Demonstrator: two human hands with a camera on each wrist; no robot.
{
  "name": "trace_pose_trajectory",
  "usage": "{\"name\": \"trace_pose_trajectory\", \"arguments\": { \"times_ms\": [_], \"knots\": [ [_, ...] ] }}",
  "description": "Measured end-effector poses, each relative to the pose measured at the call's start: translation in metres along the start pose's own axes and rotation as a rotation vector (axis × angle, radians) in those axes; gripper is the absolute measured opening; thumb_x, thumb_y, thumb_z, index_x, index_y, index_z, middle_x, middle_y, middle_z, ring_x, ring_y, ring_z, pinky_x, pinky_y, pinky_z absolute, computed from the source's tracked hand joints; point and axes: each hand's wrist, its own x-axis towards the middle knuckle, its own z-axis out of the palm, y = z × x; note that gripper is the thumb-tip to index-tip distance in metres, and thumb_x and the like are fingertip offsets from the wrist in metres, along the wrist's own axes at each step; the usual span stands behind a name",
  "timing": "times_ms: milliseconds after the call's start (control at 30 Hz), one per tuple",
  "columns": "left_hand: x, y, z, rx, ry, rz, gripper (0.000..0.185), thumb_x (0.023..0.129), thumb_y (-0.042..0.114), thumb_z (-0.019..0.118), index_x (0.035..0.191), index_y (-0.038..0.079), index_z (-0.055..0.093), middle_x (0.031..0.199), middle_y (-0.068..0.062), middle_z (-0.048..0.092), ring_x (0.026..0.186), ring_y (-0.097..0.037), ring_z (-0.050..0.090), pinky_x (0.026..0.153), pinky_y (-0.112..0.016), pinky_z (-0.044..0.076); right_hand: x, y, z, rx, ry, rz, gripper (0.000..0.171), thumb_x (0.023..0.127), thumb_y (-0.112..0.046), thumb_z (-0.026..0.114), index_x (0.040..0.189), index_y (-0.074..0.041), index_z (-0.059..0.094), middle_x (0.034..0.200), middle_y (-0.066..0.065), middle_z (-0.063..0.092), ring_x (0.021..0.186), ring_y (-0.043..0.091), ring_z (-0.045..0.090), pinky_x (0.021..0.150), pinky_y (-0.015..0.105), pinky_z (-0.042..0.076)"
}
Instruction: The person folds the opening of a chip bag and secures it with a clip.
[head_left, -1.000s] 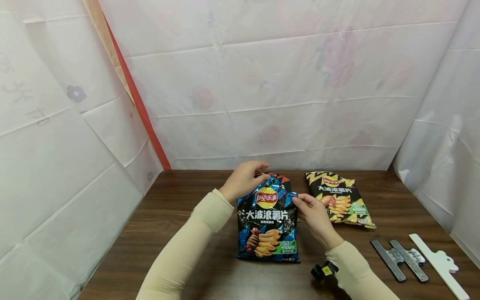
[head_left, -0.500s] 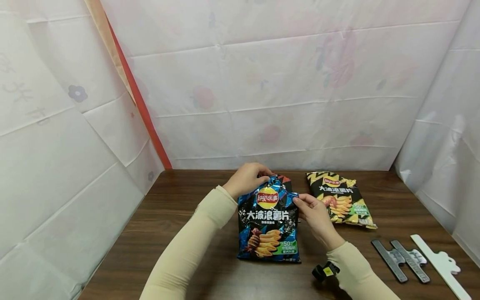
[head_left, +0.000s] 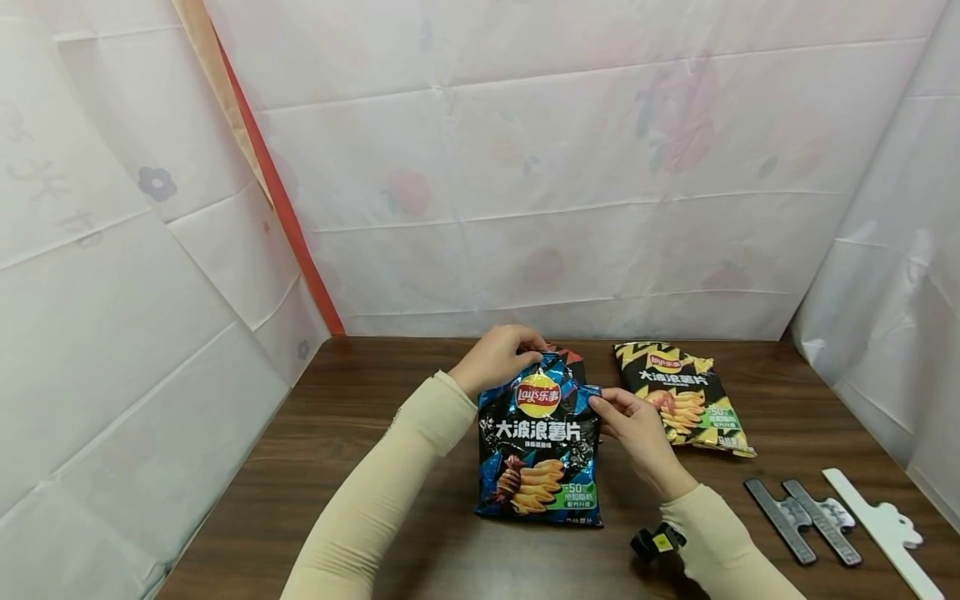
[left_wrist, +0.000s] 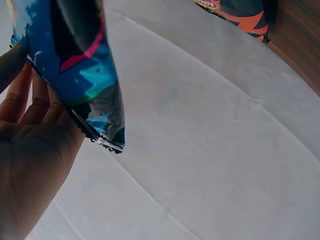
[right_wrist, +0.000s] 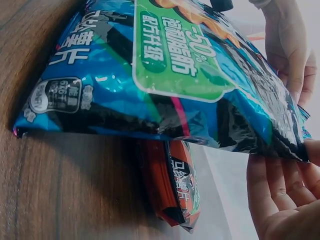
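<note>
A blue and black Lay's bag of chips (head_left: 537, 450) stands nearly upright in the middle of the dark wooden table, its front toward me. My left hand (head_left: 501, 360) pinches its top edge, thumb in front and fingers behind in the left wrist view. At the upper right corner, my right hand (head_left: 637, 433) grips the bag between thumb and fingers. The right wrist view shows the bag's lower edge (right_wrist: 100, 131) at the tabletop. Behind it is a red and black chip bag (right_wrist: 167, 185), mostly hidden in the head view.
A yellow and black chip bag (head_left: 678, 400) lies at the back right. Two dark clips (head_left: 780, 521) and a white clip (head_left: 877, 525) lie at the front right. White sheeting (head_left: 555, 192) walls the table at the back and both sides.
My left fingers have come down onto the bag's top edge, where they were slightly raised before. The right hand keeps its grip, and the bag has hardly moved.
</note>
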Motion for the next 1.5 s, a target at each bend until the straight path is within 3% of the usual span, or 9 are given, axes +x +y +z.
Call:
{"name": "trace_pose_trajectory", "arguments": {
  "times_ms": [400, 767, 1167, 1500],
  "knots": [
    [0.0, -0.004, 0.0, -0.038, 0.012, 0.018, 0.014, 0.098, 0.017, 0.06, 0.107, 0.014, 0.072, 0.104, -0.001, 0.07, 0.092, -0.013, 0.065, 0.082, -0.03, 0.053, -0.004, -0.007, 0.0, -0.063, 0.003, -0.001, 0.025, 0.096, -0.018, 0.065, 0.109, 0.003, 0.064, 0.087, -0.005, 0.062, 0.082, 0.005, 0.065, 0.076, 0.026, 0.058],
    [-0.001, -0.001, -0.008, 0.012, -0.06, 0.017, 0.019, 0.097, 0.017, 0.062, 0.113, 0.01, 0.072, 0.108, -0.004, 0.071, 0.094, -0.015, 0.066, 0.083, -0.03, 0.054, -0.004, -0.006, 0.003, -0.102, 0.03, -0.047, 0.025, 0.096, -0.017, 0.065, 0.107, 0.006, 0.064, 0.084, -0.006, 0.062, 0.08, 0.005, 0.063, 0.073, 0.024, 0.057],
    [-0.001, -0.004, -0.01, 0.0, -0.034, 0.047, 0.014, 0.097, 0.011, 0.062, 0.105, 0.012, 0.074, 0.104, -0.003, 0.073, 0.092, -0.014, 0.067, 0.082, -0.028, 0.055, -0.005, -0.005, 0.002, -0.249, 0.051, -0.149, 0.025, 0.095, -0.02, 0.065, 0.102, 0.004, 0.069, 0.085, -0.002, 0.065, 0.075, 0.008, 0.06, 0.067, 0.024, 0.053],
    [-0.002, -0.01, -0.01, -0.023, -0.007, 0.087, 0.014, 0.096, 0.01, 0.062, 0.101, 0.013, 0.075, 0.102, -0.002, 0.073, 0.089, -0.012, 0.068, 0.079, -0.024, 0.054, -0.005, -0.003, 0.0, -0.277, 0.06, -0.187, 0.023, 0.095, -0.021, 0.066, 0.099, 0.001, 0.072, 0.084, 0.002, 0.066, 0.072, 0.01, 0.058, 0.064, 0.025, 0.051]
  ]
}}
